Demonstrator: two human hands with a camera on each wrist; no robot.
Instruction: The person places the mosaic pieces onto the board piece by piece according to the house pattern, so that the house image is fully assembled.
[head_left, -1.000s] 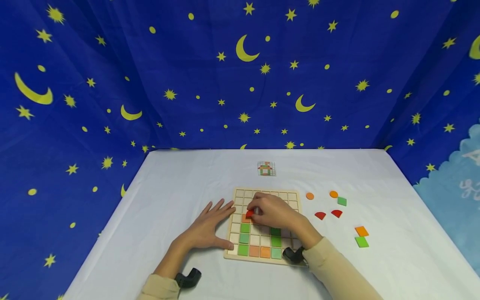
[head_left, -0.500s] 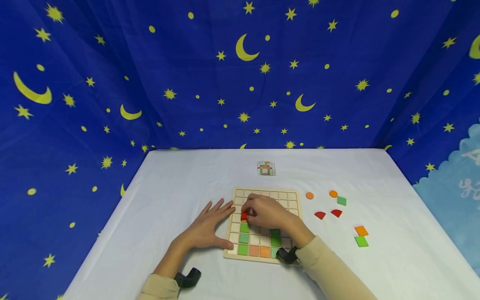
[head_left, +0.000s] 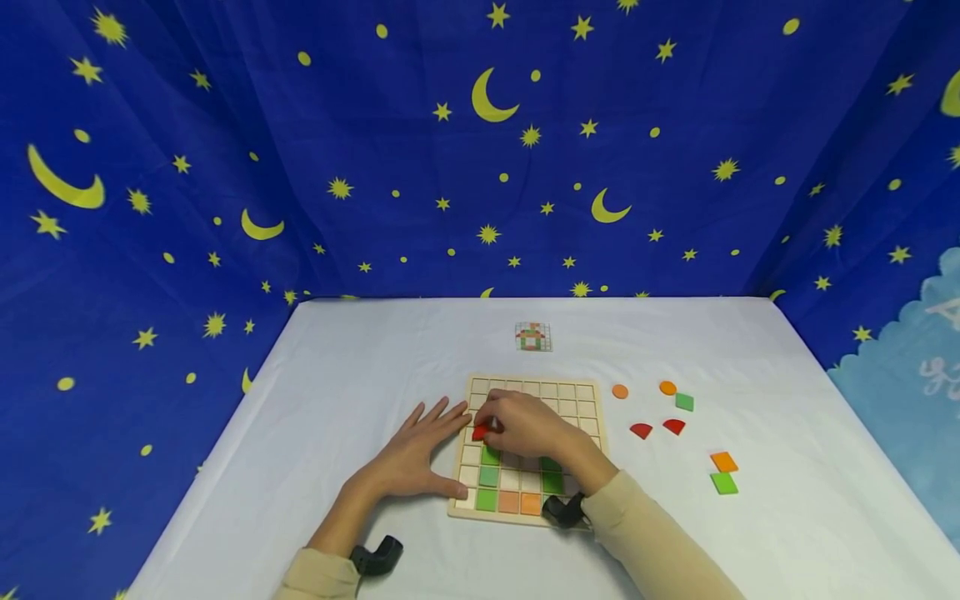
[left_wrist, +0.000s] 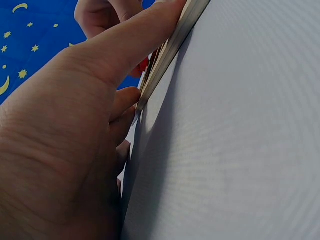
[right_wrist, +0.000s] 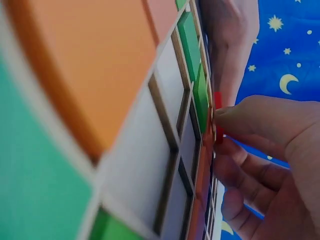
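A wooden grid board (head_left: 597, 398) lies on the white table, with green and orange square tiles in some of its cells. My right hand (head_left: 528, 423) pinches a red quarter-circle tile (head_left: 479, 433) between thumb and fingers, over the left column of the board. In the right wrist view that red tile (right_wrist: 219, 134) stands edge-on at the thumb tip. My left hand (head_left: 408, 461) lies with fingers spread at the board's left side, its thumb and fingertips touching the rim. Part of the board's middle is hidden under my right hand.
Right of the board lie two red quarter-circle tiles (head_left: 673, 427), two orange round tiles (head_left: 619, 392), an orange square (head_left: 723, 462) and two green squares (head_left: 723, 483). A small pattern card (head_left: 533, 337) lies behind the board. Blue star-printed cloth (head_left: 525, 167) surrounds the table.
My right hand has moved left across the board, carrying the red tile from above an orange tile to the leftmost column. The left hand has stayed in place.
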